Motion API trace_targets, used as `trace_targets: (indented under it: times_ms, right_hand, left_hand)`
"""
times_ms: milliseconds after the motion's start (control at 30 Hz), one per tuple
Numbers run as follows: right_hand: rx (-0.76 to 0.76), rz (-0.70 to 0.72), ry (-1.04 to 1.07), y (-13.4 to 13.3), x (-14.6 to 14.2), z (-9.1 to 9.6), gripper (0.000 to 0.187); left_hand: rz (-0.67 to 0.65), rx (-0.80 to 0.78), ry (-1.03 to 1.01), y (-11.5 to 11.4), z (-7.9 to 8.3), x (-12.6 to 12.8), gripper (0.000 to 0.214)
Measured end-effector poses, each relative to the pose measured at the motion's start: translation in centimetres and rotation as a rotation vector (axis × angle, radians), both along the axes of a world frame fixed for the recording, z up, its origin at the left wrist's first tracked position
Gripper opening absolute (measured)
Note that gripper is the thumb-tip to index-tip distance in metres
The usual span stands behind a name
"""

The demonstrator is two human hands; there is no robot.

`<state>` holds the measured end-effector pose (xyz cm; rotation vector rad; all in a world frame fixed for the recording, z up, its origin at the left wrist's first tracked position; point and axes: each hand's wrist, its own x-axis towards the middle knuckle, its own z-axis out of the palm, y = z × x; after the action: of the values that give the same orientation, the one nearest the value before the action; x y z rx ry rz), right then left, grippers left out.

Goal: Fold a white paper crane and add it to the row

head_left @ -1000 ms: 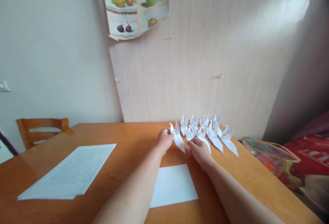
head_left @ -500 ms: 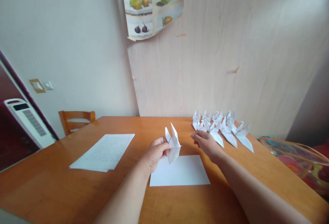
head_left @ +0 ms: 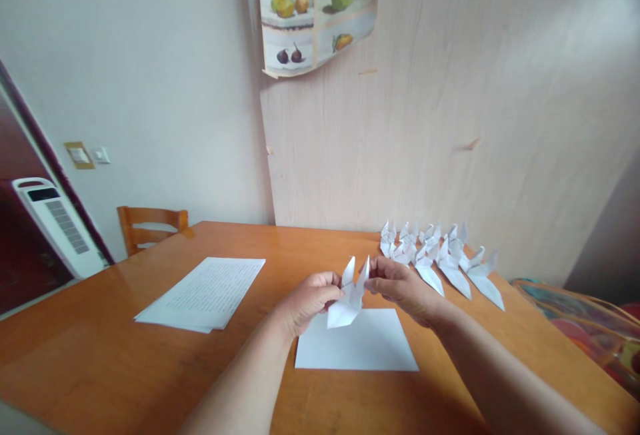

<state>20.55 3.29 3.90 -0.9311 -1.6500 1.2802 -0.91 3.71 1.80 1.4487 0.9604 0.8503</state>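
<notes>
I hold a white folded paper crane (head_left: 349, 296) above the wooden table (head_left: 150, 355) with both hands. My left hand (head_left: 310, 298) pinches its left side and my right hand (head_left: 400, 283) pinches the upright point on its right. A blank white sheet (head_left: 365, 352) lies flat on the table just under the crane. Several finished white paper cranes (head_left: 440, 258) stand in a row at the table's far right, by the wall.
A stack of printed pages (head_left: 203, 292) lies on the table's left. A wooden chair (head_left: 150, 222) stands behind the far left corner, with a white fan heater (head_left: 57, 222) beyond. A colourful glass bowl (head_left: 595, 318) sits off the right edge. A fruit poster (head_left: 317, 18) hangs above.
My left hand has carried one crane away from the row toward me, over the blank sheet. My right hand has left the row and taken hold of that crane's other side.
</notes>
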Motion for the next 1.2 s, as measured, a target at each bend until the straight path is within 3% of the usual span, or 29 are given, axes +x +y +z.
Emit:
trace_targets:
  times_ms: [133,367,633,800,1200]
  right_hand:
    - [-0.003,0.057,0.004,-0.1,-0.2,0.0,0.013]
    - [0.05,0.096,0.046,0.2,-0.4,-0.5,0.012]
    - [0.214,0.048,-0.029,0.8,-0.3,-0.9,0.009]
    - [0.294,-0.056,-0.135,1.2,0.2,-0.9,0.007]
    - [0.344,-0.102,-0.117,1.2,0.2,-1.1,0.005]
  left_hand:
    - [-0.05,-0.105,-0.059,0.1,-0.1,0.0,0.02]
    - [-0.056,-0.125,-0.074,0.2,-0.2,0.1,0.023]
    - [-0.058,-0.151,-0.097,0.2,-0.3,0.1,0.023]
    - [-0.073,-0.175,-0.131,-0.1,0.0,0.1,0.024]
    - [-0.083,-0.2,-0.186,-0.1,-0.3,0.0,0.026]
